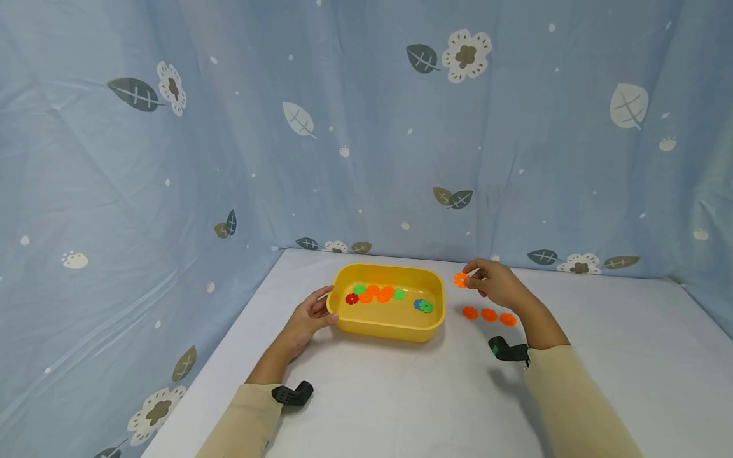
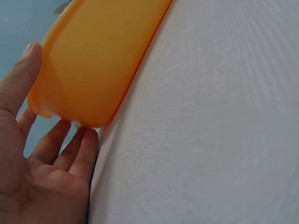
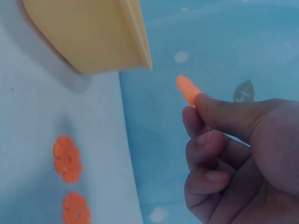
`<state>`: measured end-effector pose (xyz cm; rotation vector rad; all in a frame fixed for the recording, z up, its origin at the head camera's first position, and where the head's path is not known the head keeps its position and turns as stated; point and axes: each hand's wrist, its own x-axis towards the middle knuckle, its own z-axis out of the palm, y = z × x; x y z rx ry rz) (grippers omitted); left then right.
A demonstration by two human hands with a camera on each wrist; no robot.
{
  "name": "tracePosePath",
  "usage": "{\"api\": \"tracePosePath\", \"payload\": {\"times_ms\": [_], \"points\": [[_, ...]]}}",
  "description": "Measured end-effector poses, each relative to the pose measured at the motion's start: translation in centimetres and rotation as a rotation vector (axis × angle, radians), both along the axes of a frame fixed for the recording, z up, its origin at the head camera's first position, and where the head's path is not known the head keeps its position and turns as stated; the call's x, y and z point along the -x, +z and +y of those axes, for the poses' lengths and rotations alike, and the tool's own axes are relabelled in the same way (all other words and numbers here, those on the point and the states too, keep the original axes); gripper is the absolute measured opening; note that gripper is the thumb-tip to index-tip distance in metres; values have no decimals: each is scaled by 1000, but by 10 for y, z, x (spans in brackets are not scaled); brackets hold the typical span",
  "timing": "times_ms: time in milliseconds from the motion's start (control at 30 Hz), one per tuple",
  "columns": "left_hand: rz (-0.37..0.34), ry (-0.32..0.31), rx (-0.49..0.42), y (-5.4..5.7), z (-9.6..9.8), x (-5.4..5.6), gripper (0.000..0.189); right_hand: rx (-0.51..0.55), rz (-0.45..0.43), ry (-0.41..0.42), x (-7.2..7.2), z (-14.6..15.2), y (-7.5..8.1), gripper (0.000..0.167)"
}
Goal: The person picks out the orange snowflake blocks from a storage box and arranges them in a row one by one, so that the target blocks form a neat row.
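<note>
A yellow plastic basin stands on the table with several notched plastic discs inside, among them a green disc, a red disc and an orange disc. My left hand grips the basin's left end, thumb by the rim and fingers against the end wall. Right of the basin, my right hand pinches an orange flower-shaped disc between thumb and forefinger, held above the table. Below that hand, three more orange discs lie in a row on the cloth.
White cloth covers the table. A blue patterned curtain hangs along the back and left edges. Each wrist bears a small black camera, the left camera and the right camera.
</note>
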<state>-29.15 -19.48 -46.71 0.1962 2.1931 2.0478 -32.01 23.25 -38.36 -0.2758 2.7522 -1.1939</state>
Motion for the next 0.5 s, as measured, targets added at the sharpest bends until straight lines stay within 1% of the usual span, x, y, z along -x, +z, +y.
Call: {"api": "tracePosePath", "payload": {"times_ms": [133, 300, 500], "points": [[2, 3, 3, 1, 0, 0, 69, 11, -7, -24, -3, 5, -2, 28], [-5, 12, 7, 0, 1, 0, 68, 7, -24, -49, -6, 13, -8, 30], [-2, 4, 10, 0, 1, 1, 69, 9, -3, -51, -12, 32, -20, 32]]}}
